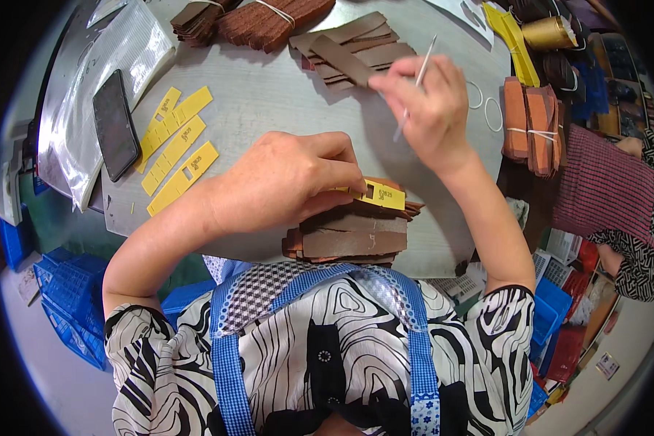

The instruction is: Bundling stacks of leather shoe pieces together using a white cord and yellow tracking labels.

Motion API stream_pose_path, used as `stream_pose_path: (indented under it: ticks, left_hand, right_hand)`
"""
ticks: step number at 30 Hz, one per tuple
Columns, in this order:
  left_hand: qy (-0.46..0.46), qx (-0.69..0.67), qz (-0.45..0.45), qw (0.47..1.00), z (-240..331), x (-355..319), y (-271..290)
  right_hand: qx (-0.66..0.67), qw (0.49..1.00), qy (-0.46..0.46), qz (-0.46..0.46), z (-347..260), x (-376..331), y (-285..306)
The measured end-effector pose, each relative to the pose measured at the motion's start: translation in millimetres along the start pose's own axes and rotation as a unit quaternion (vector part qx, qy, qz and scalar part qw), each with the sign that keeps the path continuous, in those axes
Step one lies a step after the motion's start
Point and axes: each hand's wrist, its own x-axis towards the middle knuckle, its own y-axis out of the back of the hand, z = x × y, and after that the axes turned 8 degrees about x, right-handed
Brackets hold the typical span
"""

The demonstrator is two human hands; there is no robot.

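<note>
Yellow template (pixel 382 194) on brown strips (pixel 352 240), black phone (pixel 115 124), blue checked apron straps (pixel 229 363).

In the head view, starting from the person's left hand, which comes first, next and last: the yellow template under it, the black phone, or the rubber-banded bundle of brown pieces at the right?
1. Yellow template: touched by the left hand, on the brown stack.
2. Black phone: off to the left, on the table.
3. Banded bundle: far right, beyond the right hand.
</note>
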Motion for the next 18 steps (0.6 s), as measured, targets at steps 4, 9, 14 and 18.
stream_pose_path:
  ticks: [4,9,14,18]
  left_hand:
    - [-0.018,-0.015,0.011,1.0,-2.4,-0.1,6.9]
    - [0.01,0.011,0.096,0.995,-9.0,9.2,22.3]
    - [0.013,0.052,0.081,0.995,-12.7,12.3,35.3]
    - [0.027,0.035,0.093,0.995,-11.8,7.5,35.0]
  right_hand:
    - [0.123,0.983,-0.092,-0.098,-14.5,-27.0,22.6]
    - [0.309,0.926,-0.21,-0.049,-14.7,-43.0,27.3]
    - [0.102,0.987,-0.096,-0.083,-24.8,-24.8,16.6]
    - [0.148,0.978,-0.095,-0.114,-17.4,-37.7,26.7]
